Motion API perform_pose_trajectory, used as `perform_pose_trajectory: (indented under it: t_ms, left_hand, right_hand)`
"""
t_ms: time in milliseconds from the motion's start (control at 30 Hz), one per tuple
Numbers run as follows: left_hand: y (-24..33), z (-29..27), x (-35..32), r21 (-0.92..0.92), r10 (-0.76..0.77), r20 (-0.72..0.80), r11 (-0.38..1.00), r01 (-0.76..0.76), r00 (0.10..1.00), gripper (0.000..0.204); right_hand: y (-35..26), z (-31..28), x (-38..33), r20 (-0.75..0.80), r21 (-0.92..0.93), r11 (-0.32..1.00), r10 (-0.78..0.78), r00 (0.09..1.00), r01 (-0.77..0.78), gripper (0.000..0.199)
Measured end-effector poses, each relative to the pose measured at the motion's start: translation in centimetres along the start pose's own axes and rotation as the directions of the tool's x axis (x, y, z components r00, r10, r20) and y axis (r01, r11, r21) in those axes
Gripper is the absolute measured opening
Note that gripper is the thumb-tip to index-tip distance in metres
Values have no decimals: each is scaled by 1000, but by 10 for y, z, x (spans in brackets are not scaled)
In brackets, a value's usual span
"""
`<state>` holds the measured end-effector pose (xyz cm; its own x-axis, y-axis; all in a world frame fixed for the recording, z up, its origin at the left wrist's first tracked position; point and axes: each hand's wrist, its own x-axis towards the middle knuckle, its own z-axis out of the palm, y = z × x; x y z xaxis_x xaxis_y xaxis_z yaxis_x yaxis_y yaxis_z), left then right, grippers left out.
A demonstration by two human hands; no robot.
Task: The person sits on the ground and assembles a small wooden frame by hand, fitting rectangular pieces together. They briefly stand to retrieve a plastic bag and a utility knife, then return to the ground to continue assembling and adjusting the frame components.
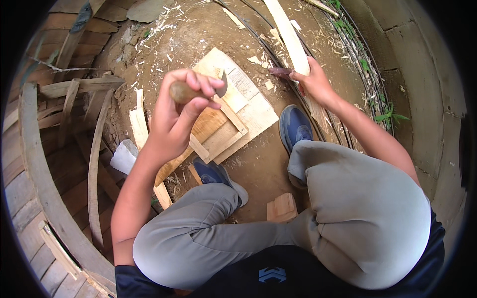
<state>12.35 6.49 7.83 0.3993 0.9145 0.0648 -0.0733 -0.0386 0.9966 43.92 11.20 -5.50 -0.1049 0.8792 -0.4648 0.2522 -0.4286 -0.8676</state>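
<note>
My left hand (171, 111) is raised over the boards, its fingers closed round the thick wooden handle of a knife (184, 93). The short, curved metal blade shows past the fingertips. On the right, my right hand (316, 84) grips a long pale wooden plank (289, 37), which slants away toward the far edge. A dark reddish-brown piece (280, 73) sticks out beside that thumb; I cannot tell whether the hand holds it too. Below the left hand, between my shoes, lies a flat wooden panel (258, 116) with narrow strips (233, 118) forming a frame on it.
Wood shavings are scattered over the dirt floor. Dark cables (258, 37) run along the ground near the plank. A wooden block (281, 207) lies between my legs. At left stands a slatted wooden structure (52, 198); at right rises a block wall (422, 99).
</note>
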Motion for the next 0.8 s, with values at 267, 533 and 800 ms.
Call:
perform_pose_trajectory:
  t_ms: [267, 533, 800]
  left_hand:
    - [-22, -11, -21, -23, 69, -265, 997, -78, 962, 22]
    - [-23, -85, -33, 289, 206, -513, 956, -58, 834, 14]
    - [-7, -172, 53, 774, 582, -517, 632, 51, 628, 29]
  right_hand:
    - [-5, -1, -1, 37, -70, 997, -27, 999, 29, 44]
    - [-25, 4, 6, 224, -217, 963, -110, 968, 160, 42]
    - [-106, 27, 162, 547, -458, 768, -153, 823, 447, 52]
